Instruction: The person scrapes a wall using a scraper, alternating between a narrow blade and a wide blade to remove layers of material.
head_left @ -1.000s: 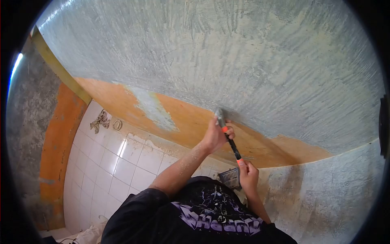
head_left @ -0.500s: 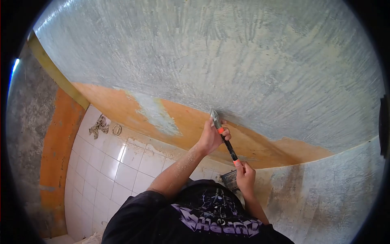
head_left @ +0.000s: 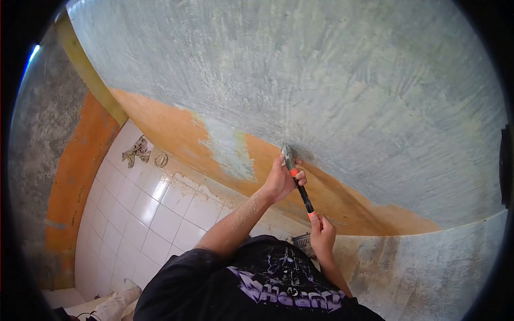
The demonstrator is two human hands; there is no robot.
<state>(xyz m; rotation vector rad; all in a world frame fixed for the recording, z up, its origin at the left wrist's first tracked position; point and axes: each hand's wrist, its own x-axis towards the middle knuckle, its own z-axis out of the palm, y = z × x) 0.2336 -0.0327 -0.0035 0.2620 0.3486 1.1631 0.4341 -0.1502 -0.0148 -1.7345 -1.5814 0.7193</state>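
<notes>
A scraper [head_left: 301, 187] with a metal head and a black handle with orange bands is held in both my hands. Around its upper part, just below the head, my left hand [head_left: 279, 181] is closed, the thumb lying along it. My right hand [head_left: 323, 235] grips the lower end of the handle. The scraper's tip is right at the wall [head_left: 332, 91], where the grey, streaky surface meets a band of orange paint [head_left: 273, 153]. Pale flecks cling to my left forearm.
White floor tiles [head_left: 160, 214] run along the wall's foot, dusty at the edge. A crumpled cloth [head_left: 138, 151] and a ring-shaped roll [head_left: 160, 159] lie there. A grey grated object [head_left: 302, 241] sits near my body. Another orange-and-grey wall [head_left: 69, 176] stands left.
The view has turned, so the walls and floor sit differently in it. My hands have carried the scraper a little left along the orange edge. A pale, crumpled thing now shows at lower left.
</notes>
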